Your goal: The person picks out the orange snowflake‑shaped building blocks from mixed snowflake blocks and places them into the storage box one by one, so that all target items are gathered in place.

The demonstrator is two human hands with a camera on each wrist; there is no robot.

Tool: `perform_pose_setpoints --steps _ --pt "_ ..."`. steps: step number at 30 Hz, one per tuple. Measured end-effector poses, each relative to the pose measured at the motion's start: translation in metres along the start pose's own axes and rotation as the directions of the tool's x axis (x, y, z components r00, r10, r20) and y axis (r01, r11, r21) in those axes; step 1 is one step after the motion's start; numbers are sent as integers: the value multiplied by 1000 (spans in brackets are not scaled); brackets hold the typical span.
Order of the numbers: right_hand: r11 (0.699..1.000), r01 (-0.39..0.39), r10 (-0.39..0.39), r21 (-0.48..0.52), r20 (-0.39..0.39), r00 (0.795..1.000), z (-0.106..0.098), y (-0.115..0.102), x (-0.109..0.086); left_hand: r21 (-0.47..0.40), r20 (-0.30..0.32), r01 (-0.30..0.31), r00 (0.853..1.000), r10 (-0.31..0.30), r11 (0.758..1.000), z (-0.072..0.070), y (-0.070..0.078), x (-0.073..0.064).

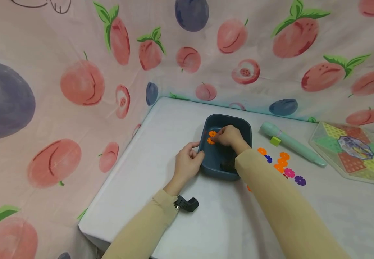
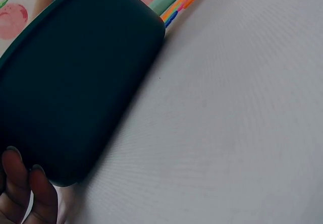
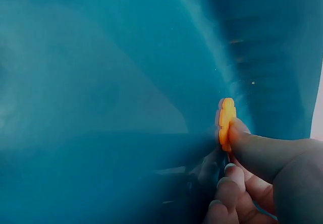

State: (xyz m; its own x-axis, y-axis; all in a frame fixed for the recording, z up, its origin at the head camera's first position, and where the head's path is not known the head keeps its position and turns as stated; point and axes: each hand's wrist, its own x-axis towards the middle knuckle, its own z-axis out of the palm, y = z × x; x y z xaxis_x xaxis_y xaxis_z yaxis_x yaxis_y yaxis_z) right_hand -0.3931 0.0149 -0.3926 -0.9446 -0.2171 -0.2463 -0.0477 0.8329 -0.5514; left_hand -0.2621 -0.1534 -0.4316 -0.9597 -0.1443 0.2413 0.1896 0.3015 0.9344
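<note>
- I see the right hand [image 1: 230, 136] inside the box [image 1: 217, 175], pinching an orange flower piece [image 3: 228, 123] on edge between thumb and fingers.
- I see another orange shape [image 1: 212, 133] inside the box, just beside those fingertips; I cannot tell whether it is a piece or a reflection.
- The left hand [image 1: 187, 162] touches the box's left outer wall, fingers bent; I cannot tell whether it also pinches the rim.
- My box stands upright on the white table [image 1: 148, 158].
- Right of the box I find more orange pieces [image 1: 282, 163], a blue piece [image 1: 269, 159], a pink piece [image 1: 289, 173] and a purple piece [image 1: 300, 180].
- Farther right of the box lie a pale green pen-like stick [image 1: 298, 147], a small green block [image 1: 275, 141] beside it, and a patterned board [image 1: 350, 163].
- Behind the box hangs a fruit-print cloth [image 1: 213, 77].
</note>
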Motion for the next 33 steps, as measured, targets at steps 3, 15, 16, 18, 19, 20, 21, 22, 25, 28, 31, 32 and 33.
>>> perform_pose_setpoints --steps 3,15,16,18,19,20,21,22,25,28,31,32,33 --pt "1000 -6 6 -7 -3 1000 -1 -1 -1 10 -5 -3 1000 3 1000 0 0 1" --pt "994 19 -24 105 46 999 -16 1 -14 13 -3 -10 1000 10 1000 3 -1 0" --pt "990 38 -45 134 54 997 -19 2 -16 15 -7 -10 1000 10 1000 2 -1 0" --pt "978 83 -96 192 59 994 -26 5 -21 18 -9 -7 1000 7 1000 1 0 -1" --pt "968 97 -114 230 60 992 -30 11 -25 18 -4 -3 1000 3 1000 3 -1 -2" --pt "955 111 -132 276 59 989 -36 17 -30 19 -2 -1 1000 1 1000 5 -2 -3" --pt "940 119 -144 320 56 988 -42 23 -35 18 -1 1 1000 -1 1000 7 -2 -3" --pt "925 127 -154 358 48 987 -48 29 -42 18 4 3 1000 -3 1000 8 -3 -4" --pt "894 137 -150 426 -4 989 -68 50 -64 16 16 3 1000 -3 1000 12 -3 -4" --pt "902 131 -108 412 -79 991 -84 72 -87 5 16 -5 1000 5 1000 12 -3 -1" --pt "915 86 -43 393 -117 992 -91 95 -107 4 -2 -17 1000 17 1000 8 -3 2" --pt "919 66 -20 389 -122 992 -92 104 -113 3 -7 -19 1000 19 1000 7 -3 3" --pt "919 48 1 392 -122 992 -92 113 -118 2 -10 -18 1000 18 1000 5 -4 3"
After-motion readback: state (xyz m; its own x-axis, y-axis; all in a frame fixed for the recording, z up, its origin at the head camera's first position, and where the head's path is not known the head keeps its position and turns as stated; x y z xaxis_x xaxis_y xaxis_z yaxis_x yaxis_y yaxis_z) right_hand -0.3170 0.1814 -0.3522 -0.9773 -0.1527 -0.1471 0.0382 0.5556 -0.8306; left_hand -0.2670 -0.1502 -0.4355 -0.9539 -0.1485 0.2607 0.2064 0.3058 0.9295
